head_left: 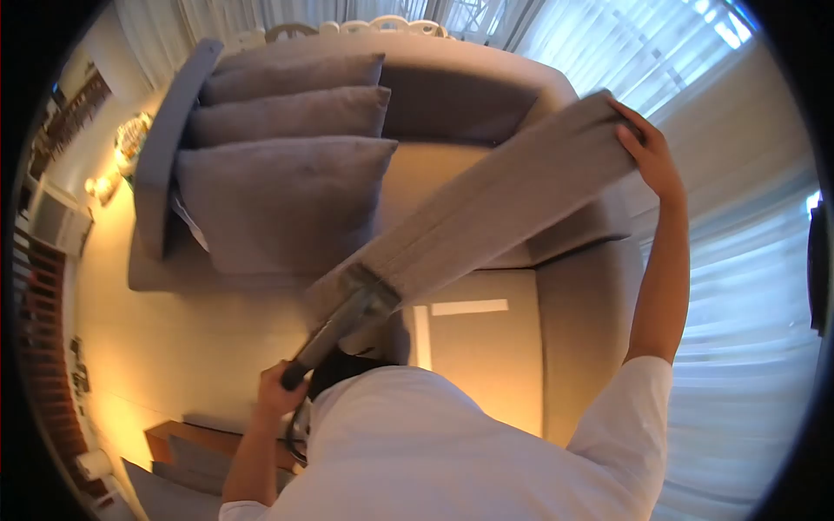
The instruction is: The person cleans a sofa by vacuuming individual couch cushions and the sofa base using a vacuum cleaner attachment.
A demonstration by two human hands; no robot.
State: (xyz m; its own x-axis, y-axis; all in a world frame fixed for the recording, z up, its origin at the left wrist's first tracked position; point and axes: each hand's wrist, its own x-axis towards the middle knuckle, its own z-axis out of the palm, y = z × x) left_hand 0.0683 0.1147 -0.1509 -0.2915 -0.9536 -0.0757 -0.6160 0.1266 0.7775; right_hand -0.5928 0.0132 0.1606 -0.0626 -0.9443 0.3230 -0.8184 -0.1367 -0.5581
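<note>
My left hand (pixel 280 389) is closed around the handle of a dark vacuum-like tool (pixel 334 334). The tool's wide head rests against the lower end of a long grey cushion (pixel 486 204). That cushion slants from lower left to upper right in front of me. At its upper right end, my right hand (pixel 650 156) grips the edge, with the thumb on the near face and the other fingers partly hidden behind. Several grey pillows (pixel 287 200) lean in a row on the sofa (pixel 434 174), left of the long cushion.
Sheer curtains (pixel 747 313) hang on the right and behind the sofa. A sofa seat with pale strips (pixel 469 306) is below the cushion. Brown railings (pixel 39 321) stand at the far left, and more grey cushions (pixel 165 491) lie at the lower left.
</note>
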